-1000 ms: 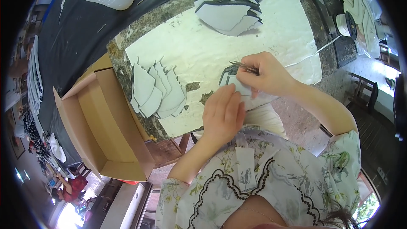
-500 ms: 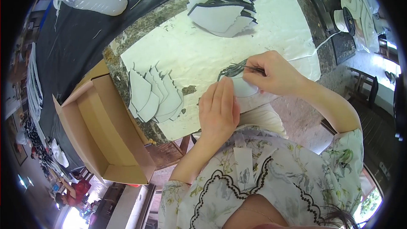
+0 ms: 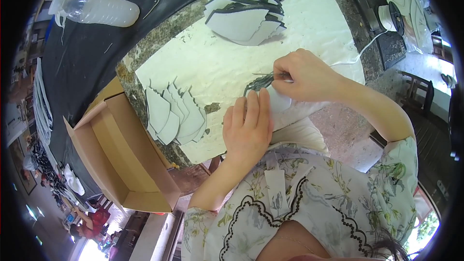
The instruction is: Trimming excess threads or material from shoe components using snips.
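Pinching a slim tool [image 3: 262,74], the right hand [image 3: 305,78] curls; the left hand [image 3: 248,133] lays narrowly parted fingers [image 3: 252,108] on a pale piece [image 3: 281,101].

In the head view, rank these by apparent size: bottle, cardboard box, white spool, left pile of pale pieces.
1. Cardboard box
2. Bottle and left pile: too alike to rank
3. White spool

Differing nearness may skew true sizes.

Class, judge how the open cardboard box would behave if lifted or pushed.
The cardboard box is probably light for its size, since its walls look thin. Gripped by one long side, it may bow, because its top stands open. It seems unlikely to roll, given its flat sides.
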`<state>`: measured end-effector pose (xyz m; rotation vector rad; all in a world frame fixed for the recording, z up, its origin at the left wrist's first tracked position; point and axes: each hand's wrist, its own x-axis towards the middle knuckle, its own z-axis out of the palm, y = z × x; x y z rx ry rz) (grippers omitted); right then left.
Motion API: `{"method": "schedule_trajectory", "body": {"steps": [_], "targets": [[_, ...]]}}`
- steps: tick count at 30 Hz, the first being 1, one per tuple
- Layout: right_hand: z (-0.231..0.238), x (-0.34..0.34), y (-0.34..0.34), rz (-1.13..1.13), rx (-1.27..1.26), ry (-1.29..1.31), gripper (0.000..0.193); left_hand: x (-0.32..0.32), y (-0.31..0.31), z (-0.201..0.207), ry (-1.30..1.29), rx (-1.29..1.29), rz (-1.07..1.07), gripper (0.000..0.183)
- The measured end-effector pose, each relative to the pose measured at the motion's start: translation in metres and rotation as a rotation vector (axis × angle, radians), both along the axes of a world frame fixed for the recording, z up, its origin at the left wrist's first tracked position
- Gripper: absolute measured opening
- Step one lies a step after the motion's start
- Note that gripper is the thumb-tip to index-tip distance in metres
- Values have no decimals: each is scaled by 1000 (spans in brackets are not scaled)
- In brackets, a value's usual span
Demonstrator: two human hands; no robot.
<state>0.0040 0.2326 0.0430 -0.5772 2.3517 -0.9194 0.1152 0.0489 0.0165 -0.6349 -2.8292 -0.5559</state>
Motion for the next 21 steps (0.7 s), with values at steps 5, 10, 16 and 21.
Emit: {"method": "schedule_trajectory", "body": {"steps": [5, 10, 16, 21], "targets": [[2, 5, -1, -2, 37, 100, 13, -5, 5, 7, 7, 0, -59, 49], [15, -26, 14, 75, -20, -171, 15, -8, 9, 11, 12, -124, -90, 50], [9, -26, 17, -33, -43, -347, 17, -8, 11, 10, 19, -140, -123, 52], [4, -24, 20, 123, 16, -1, 19, -17, 14, 21, -49, -111, -155, 52]]}}
